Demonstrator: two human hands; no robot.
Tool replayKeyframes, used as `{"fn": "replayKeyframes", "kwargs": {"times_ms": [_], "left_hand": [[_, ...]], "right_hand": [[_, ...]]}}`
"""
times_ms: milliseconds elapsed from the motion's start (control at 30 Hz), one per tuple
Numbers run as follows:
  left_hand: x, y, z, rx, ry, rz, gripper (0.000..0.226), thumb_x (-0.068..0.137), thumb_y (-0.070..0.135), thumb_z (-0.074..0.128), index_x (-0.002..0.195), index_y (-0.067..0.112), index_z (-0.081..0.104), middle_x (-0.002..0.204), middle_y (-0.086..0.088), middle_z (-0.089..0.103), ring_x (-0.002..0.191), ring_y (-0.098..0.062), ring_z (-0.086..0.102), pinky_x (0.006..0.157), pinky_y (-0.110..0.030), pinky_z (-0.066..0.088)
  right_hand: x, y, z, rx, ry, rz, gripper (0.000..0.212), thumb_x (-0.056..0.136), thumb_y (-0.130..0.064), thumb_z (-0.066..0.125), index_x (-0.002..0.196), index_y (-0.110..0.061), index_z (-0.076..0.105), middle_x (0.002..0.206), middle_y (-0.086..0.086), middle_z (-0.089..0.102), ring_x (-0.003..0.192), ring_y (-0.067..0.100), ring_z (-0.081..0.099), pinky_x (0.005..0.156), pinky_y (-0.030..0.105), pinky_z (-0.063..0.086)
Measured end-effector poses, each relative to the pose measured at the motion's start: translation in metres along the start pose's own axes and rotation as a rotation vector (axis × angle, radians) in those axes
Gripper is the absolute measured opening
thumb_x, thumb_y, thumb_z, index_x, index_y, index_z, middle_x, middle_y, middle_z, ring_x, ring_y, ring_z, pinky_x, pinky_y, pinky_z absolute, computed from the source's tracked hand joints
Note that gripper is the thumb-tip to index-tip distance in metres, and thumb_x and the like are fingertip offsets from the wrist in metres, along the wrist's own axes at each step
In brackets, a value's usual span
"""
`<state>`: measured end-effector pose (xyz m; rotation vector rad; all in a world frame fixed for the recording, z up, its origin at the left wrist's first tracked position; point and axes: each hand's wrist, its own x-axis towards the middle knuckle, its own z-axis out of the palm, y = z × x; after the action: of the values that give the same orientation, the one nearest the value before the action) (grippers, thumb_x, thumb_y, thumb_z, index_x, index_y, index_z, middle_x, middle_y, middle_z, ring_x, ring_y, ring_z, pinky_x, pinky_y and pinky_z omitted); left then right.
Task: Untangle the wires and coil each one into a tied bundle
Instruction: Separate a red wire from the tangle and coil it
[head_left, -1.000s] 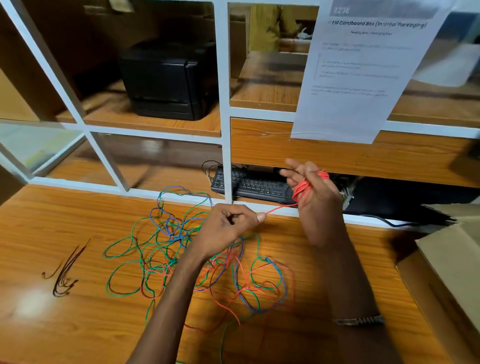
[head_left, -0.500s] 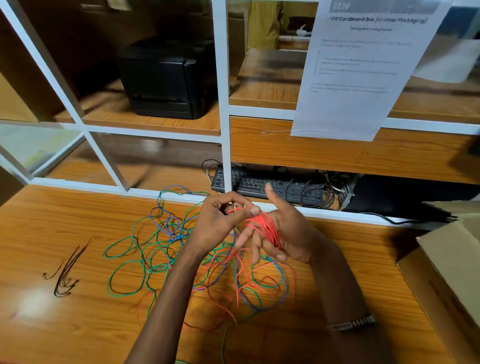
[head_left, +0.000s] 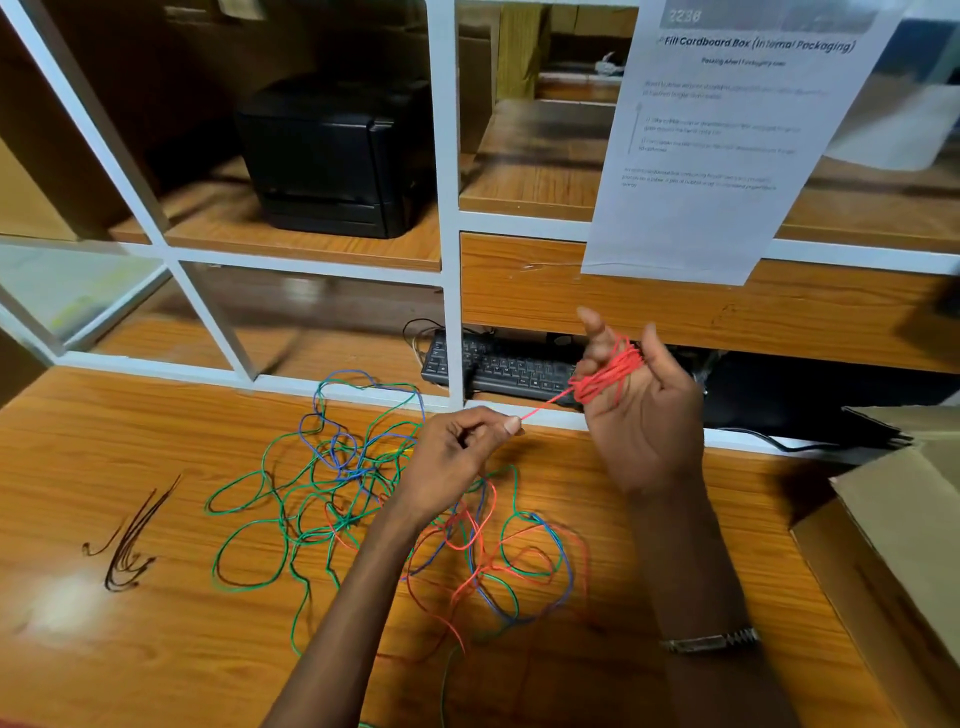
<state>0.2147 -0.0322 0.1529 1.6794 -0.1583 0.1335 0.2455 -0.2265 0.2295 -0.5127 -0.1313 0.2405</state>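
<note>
**Coiling red wire — item record**

Listing left to right. Ties (head_left: 130, 540): thin dark strands, loose on the desk (head_left: 104, 441), well apart from the rest. Tangle (head_left: 363, 493): green, blue and red wires in overlapping loops, lying flat on the desk in front of the shelf frame. Left hand (head_left: 457, 457): above the tangle, thumb and forefinger pinching the red wire (head_left: 545, 404), other fingers curled in. Wire runs taut from that pinch up to the coil (head_left: 608, 371). Right hand (head_left: 644, 415): raised, palm up, fingers spread and mostly straight, the coil wound round them in several turns. Box (head_left: 893, 519): cardboard, far right.

Handling, as judged: light, thin, limp, smooth-coated; likely to slip or spring loose off the fingers if tension drops. Best held near the coil, fed by pinch. Remaining red length is still crossed with green and blue; snagging probable.
</note>
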Motion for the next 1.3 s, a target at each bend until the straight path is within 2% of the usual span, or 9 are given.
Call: {"fn": "replayKeyframes", "kwargs": {"times_ms": [100, 233, 300, 400, 533, 667, 833, 1067, 1300], "left_hand": [[-0.002, 0.002, 0.006, 0.041, -0.106, 0.002, 0.018, 0.097, 0.022, 0.074, 0.088, 0.007, 0.079, 0.061, -0.001, 0.032, 0.059, -0.015, 0.025, 0.055, -0.032, 0.017], [0.000, 0.004, 0.001, 0.068, -0.089, -0.015, 0.020, 0.089, 0.020, 0.084, 0.076, 0.010, 0.072, 0.054, 0.005, 0.032, 0.052, -0.010, 0.027, 0.051, -0.023, 0.022], [0.003, 0.006, -0.004, 0.047, -0.020, -0.004, 0.018, 0.088, 0.016, 0.084, 0.076, 0.011, 0.072, 0.056, 0.007, 0.032, 0.055, -0.010, 0.028, 0.053, -0.024, 0.023], [0.008, 0.015, -0.007, 0.071, 0.061, 0.048, 0.010, 0.085, 0.015, 0.086, 0.079, 0.015, 0.078, 0.061, 0.005, 0.052, 0.060, -0.009, 0.040, 0.059, -0.031, 0.030], [0.013, 0.024, -0.011, 0.010, 0.161, 0.092, 0.009, 0.077, 0.009, 0.090, 0.080, 0.013, 0.083, 0.081, 0.001, 0.079, 0.077, -0.010, 0.068, 0.069, -0.024, 0.046], [0.010, 0.016, -0.023, 0.082, 0.184, 0.086, 0.015, 0.070, 0.036, 0.091, 0.078, 0.025, 0.085, 0.078, -0.007, 0.076, 0.078, -0.044, 0.060, 0.066, -0.048, 0.043], [0.007, 0.020, -0.015, -0.005, 0.156, 0.028, 0.027, 0.088, 0.040, 0.076, 0.061, 0.034, 0.078, 0.062, 0.010, 0.069, 0.064, -0.002, 0.059, 0.065, -0.024, 0.045], [-0.003, 0.021, -0.011, 0.056, 0.026, 0.008, 0.053, 0.105, 0.037, 0.062, 0.059, 0.011, 0.058, 0.055, -0.016, 0.040, 0.058, -0.016, 0.037, 0.063, -0.031, 0.030], [-0.009, 0.019, -0.022, 0.095, -0.032, -0.006, 0.061, 0.098, 0.030, 0.072, 0.054, 0.007, 0.037, 0.057, -0.018, 0.026, 0.058, -0.020, 0.023, 0.055, -0.033, 0.020]], "right_hand": [[0.007, 0.008, -0.001, -0.275, 0.144, -0.138, 0.041, 0.111, -0.033, 0.035, 0.125, -0.002, 0.060, 0.133, 0.014, 0.067, 0.118, 0.020, 0.067, 0.101, 0.028, 0.048], [0.012, 0.018, -0.012, -0.918, 0.313, -0.231, 0.019, 0.108, -0.026, 0.050, 0.119, -0.017, 0.063, 0.128, 0.006, 0.068, 0.130, 0.021, 0.059, 0.111, 0.027, 0.039], [0.013, 0.016, -0.017, -1.228, 0.400, -0.135, 0.034, 0.106, -0.035, 0.055, 0.122, -0.007, 0.067, 0.126, 0.004, 0.066, 0.128, 0.019, 0.057, 0.102, 0.011, 0.036], [0.011, 0.027, -0.022, -1.529, 0.314, 0.238, 0.075, 0.101, -0.067, 0.039, 0.103, 0.000, 0.072, 0.118, 0.020, 0.071, 0.112, 0.031, 0.066, 0.103, 0.030, 0.046], [0.003, 0.049, -0.015, -1.260, 0.025, 0.640, 0.097, 0.094, -0.082, 0.015, 0.104, 0.001, 0.064, 0.087, 0.027, 0.074, 0.057, 0.031, 0.067, 0.055, 0.031, 0.047], [-0.002, 0.042, -0.013, -0.915, -0.318, 0.798, 0.114, 0.093, -0.083, 0.012, 0.113, 0.017, 0.065, 0.068, 0.024, 0.069, 0.031, 0.015, 0.048, 0.034, 0.022, 0.027], [-0.006, 0.030, -0.004, -0.359, -0.577, 0.652, 0.095, 0.100, -0.071, 0.027, 0.112, 0.014, 0.068, 0.051, 0.010, 0.063, 0.023, 0.012, 0.024, 0.031, 0.023, 0.012], [-0.004, 0.009, -0.001, 0.112, -0.235, 0.159, 0.065, 0.111, -0.043, 0.030, 0.137, 0.012, 0.053, 0.072, 0.000, 0.059, 0.044, 0.005, 0.044, 0.055, 0.020, 0.041], [0.014, -0.003, -0.020, -0.485, 0.279, -0.232, 0.030, 0.108, -0.010, 0.043, 0.128, 0.008, 0.054, 0.130, 0.018, 0.068, 0.093, 0.022, 0.072, 0.090, 0.028, 0.054]]}}
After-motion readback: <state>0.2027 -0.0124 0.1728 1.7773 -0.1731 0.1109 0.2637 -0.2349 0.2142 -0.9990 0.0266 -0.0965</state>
